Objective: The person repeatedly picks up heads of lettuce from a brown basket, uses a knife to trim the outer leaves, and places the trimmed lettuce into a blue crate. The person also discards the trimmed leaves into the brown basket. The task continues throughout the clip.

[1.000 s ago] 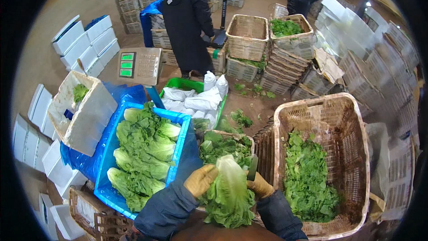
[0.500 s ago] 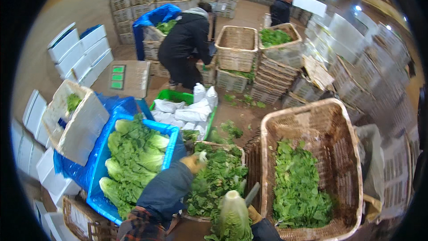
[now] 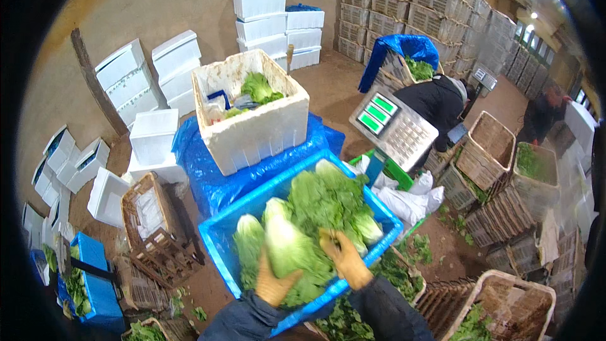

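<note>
My left hand (image 3: 274, 278), in a tan glove, grips a pale-stemmed lettuce head (image 3: 283, 246) lying in the blue tub (image 3: 221, 240) among other leafy heads (image 3: 322, 202). My right hand (image 3: 344, 259), gloved too, is at the same lettuce's right side, fingers curled over the leaves; what it holds is hard to make out. Behind the tub, a dirty foam box (image 3: 252, 142) with some leaves sits on blue plastic (image 3: 196, 170), beside a scale (image 3: 404, 132) with green displays.
A person (image 3: 435, 104) bends behind the scale; another (image 3: 543, 113) works at right. White foam boxes (image 3: 126, 82) line the wall. Plastic crates (image 3: 486, 145), a brown basket (image 3: 151, 221) and white sacks (image 3: 410, 208) stand around. Leaf scraps lie on the floor (image 3: 429, 265).
My view has swung left. Both hands have moved into the blue tub with a lettuce head, away from the crate of leaves. The knife seen earlier by my right hand is indistinct.
</note>
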The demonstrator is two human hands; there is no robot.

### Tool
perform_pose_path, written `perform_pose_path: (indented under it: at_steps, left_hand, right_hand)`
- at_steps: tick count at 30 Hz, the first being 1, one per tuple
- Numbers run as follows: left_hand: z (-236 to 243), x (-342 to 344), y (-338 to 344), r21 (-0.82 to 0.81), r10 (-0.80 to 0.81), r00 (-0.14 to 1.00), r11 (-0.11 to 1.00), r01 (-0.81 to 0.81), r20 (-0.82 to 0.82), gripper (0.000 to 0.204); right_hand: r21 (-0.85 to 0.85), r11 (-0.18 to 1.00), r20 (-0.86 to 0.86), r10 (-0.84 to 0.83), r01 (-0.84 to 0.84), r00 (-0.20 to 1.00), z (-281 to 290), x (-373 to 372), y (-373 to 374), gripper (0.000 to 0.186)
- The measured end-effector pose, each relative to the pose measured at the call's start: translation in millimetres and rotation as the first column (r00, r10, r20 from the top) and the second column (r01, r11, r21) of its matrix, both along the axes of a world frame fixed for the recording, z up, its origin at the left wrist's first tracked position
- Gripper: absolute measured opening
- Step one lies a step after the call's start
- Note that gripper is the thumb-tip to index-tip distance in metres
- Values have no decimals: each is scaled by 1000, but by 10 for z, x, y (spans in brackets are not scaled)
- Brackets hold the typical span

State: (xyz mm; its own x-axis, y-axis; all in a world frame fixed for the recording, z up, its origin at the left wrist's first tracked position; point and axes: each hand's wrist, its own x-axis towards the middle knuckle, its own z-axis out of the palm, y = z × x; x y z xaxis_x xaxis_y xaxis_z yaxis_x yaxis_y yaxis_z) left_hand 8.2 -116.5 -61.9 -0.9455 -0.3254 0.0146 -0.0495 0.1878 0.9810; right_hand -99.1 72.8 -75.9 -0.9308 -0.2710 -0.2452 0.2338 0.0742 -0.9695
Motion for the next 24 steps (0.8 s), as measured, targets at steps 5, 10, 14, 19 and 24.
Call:
perform_pose_path:
  at_steps: [5,10,14,19,24]
  left_hand:
    - [-773,-1056,-804,-189,180,980,969,-161,89,105]
    - [-1870,-2118,-379,-334,179,903,942,-42,391,128]
    - [-2391,-2247,-472,-401,189,949,913,-75,253,121]
    - [-2233,-2550,-925,-949,-185,971,302,-93,-154,78]
    - [-1313,-2301,-70,-107,89,966,987,-118,-243,68]
  right_hand:
    - [673,686,-434,63,277,899,-552,-1257,-680,67]
    - [710,670,-309,19,217,951,-1032,-1704,-547,67]
    - [691,707,-326,120,150,938,-1017,-1671,-499,64]
    - [467,872,-518,132,150,845,-584,-929,-192,73]
    - [441,883,-332,-7,162,943,-188,1269,1430,84]
